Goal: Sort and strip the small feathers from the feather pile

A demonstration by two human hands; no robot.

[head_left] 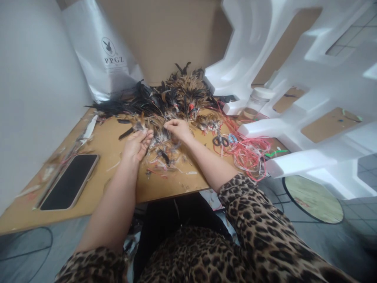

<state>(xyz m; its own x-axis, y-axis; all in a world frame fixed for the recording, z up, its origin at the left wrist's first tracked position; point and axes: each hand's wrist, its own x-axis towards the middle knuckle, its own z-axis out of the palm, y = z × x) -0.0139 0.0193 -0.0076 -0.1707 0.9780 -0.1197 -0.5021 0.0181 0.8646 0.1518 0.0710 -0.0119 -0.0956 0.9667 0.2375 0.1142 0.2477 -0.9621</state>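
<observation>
My left hand (137, 144) is closed in a pinch on a small brown feather tuft (139, 124) at the middle of the table. My right hand (178, 130) is closed too, thumb and fingers together over brown feathers (159, 133); what lies between its fingertips is too small to make out. Behind both hands spread a heap of long black feathers (132, 98) and a bushy brown feather bundle (191, 89). A smaller bundle of short feathers (209, 122) sits right of my right hand. Loose feather scraps (163, 157) lie below the hands.
A phone (70, 181) lies at the left. Black-handled scissors (220, 141) rest beside tangled pink and white string (250, 155) at the right. White foam pieces (294, 161) and a clear jar (257, 103) stand there. A silver bag (103, 51) is at the back left.
</observation>
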